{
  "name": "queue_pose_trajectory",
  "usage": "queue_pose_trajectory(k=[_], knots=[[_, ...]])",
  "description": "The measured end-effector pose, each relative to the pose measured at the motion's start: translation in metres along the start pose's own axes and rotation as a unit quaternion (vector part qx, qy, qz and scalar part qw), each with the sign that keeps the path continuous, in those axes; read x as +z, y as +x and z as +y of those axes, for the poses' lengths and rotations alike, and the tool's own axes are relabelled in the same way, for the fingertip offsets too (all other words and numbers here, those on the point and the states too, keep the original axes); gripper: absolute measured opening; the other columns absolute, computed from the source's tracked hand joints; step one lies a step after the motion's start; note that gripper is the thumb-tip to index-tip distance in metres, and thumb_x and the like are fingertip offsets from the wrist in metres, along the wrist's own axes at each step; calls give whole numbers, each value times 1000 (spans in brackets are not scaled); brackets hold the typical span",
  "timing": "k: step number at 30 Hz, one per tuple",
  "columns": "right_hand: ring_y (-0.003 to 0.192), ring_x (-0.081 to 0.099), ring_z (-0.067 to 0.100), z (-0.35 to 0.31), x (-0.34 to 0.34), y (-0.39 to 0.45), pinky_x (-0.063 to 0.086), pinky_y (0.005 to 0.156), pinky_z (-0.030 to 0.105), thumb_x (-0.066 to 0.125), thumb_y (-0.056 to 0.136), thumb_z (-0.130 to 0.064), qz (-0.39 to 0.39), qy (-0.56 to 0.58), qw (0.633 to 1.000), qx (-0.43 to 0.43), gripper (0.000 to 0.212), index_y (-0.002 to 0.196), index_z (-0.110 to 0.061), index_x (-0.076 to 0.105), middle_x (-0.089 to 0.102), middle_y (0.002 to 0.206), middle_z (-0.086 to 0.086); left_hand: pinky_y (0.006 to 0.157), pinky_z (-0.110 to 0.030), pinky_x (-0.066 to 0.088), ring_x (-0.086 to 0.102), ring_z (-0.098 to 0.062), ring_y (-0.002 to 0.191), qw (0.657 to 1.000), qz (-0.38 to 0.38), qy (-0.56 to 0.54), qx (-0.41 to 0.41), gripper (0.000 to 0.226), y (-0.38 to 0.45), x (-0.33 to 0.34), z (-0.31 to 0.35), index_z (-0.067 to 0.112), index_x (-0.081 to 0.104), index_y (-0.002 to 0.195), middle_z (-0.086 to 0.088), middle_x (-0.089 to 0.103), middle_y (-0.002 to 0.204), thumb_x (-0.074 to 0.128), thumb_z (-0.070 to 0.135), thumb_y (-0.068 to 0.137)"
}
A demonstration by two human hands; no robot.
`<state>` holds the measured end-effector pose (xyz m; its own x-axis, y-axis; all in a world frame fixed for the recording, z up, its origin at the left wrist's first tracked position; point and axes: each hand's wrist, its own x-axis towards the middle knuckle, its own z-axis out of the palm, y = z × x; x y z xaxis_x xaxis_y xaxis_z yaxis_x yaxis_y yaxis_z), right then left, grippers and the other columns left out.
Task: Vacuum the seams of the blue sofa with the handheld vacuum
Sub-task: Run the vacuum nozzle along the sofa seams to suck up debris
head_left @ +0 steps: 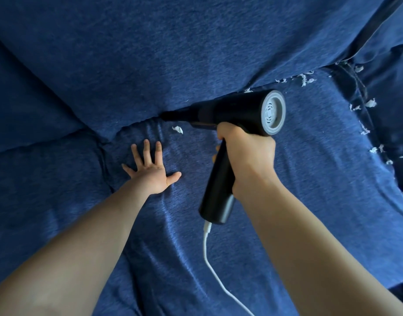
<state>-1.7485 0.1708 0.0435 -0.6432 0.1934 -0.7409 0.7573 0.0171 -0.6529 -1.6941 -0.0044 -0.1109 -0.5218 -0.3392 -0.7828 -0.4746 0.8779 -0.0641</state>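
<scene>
The blue sofa (310, 169) fills the view, seat cushion below and back cushion above. My right hand (246, 156) grips the handle of the black handheld vacuum (232, 110), whose grey rear cap faces me. Its nozzle points left into the seam (150, 118) between seat and back cushion. My left hand (151, 173) presses flat on the seat cushion with fingers spread, just below and left of the nozzle tip. A white paper scrap (177, 130) lies on the seat close under the nozzle.
A white cable (207, 254) runs from the vacuum's handle base down toward me. Several white paper scraps (307, 79) lie along the seam at the upper right and down the right-hand seam (364, 131). Another cushion (36, 179) adjoins at the left.
</scene>
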Motion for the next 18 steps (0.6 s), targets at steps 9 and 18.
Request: queue_pose_trajectory(k=[9,18], knots=[[45,61,22,-3,-50,-3,59,63,39,70,54,-24,-28,-39,998,-50,15,62,-12,66,65,53,4,112,-69,2,-34,-37,139,1000,14,9,-7,109,-3,-1,5,25,-34,144,-4,-42,150,38,78,82],[46,60,23,-5,-84,5,55,59,37,71,56,-22,-35,-40,997,-63,11,57,-13,64,63,53,6,112,-68,8,-25,-37,143,999,41,-22,-22,105,-8,-4,15,20,-19,151,-6,-31,155,44,71,85]])
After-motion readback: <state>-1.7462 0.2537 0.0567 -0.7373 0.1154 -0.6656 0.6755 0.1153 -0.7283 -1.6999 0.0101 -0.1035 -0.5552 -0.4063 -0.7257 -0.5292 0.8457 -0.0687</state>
